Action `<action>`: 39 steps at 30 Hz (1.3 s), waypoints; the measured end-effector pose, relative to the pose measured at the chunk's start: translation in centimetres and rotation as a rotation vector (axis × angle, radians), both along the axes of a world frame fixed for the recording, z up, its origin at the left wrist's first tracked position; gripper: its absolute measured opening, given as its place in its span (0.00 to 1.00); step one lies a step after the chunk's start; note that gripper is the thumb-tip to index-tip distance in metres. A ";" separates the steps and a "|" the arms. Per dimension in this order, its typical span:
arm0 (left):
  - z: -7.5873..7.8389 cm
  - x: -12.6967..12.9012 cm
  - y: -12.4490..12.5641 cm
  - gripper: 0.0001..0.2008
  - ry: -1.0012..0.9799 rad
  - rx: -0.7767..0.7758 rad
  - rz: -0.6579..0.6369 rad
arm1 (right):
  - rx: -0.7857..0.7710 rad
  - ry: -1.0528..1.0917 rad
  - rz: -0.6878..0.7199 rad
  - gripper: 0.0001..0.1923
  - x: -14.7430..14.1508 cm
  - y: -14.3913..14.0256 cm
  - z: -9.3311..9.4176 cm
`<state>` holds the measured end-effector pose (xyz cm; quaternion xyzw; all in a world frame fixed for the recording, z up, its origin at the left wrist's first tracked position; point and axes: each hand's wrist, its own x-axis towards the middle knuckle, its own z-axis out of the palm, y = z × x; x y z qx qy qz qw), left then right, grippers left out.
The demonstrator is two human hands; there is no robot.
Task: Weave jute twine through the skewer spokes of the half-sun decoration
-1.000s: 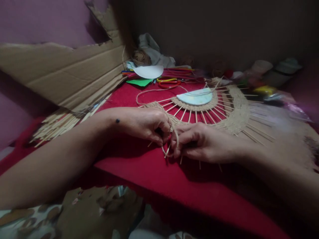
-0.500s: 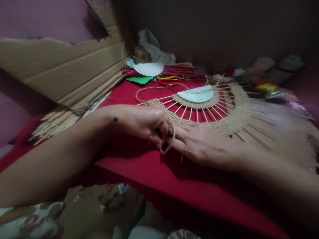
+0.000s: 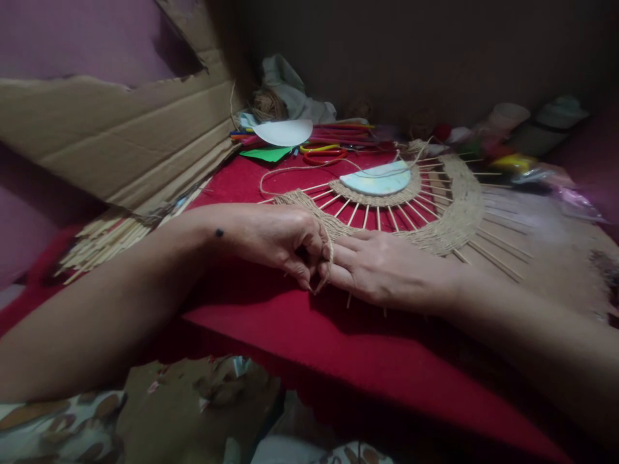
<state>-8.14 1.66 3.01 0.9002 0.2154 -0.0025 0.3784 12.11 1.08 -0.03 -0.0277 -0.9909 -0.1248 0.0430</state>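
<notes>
A half-round woven piece (image 3: 461,200) of twine and thin wooden sticks fans out on the red cloth, around a pale blue half disc (image 3: 377,178). My left hand (image 3: 283,238) is closed at its near left part, thumb and fingers pinching a strand of twine (image 3: 331,254). The strand bends in a small loop between my two hands. My right hand (image 3: 387,267) lies flat over the front of the weave, its fingers stretched toward the left hand and near the loop. Both hands hide part of the woven band and several sticks.
Loose wooden sticks (image 3: 104,241) lie at left beside a torn cardboard sheet (image 3: 145,142). Scissors (image 3: 325,156), a green sheet (image 3: 267,154), a white half disc (image 3: 285,132) and a twine ball (image 3: 269,105) are at the back. Plastic packets (image 3: 525,167) stand at right.
The whole view has shifted slightly, so everything sits a little farther left. Both hands keep nearly the same pose, with the twine loop still between them.
</notes>
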 end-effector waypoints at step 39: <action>0.2 0.2 -1.0 0.07 0.119 0.181 0.013 | -0.841 0.262 -0.227 0.05 0.7 -0.3 1.3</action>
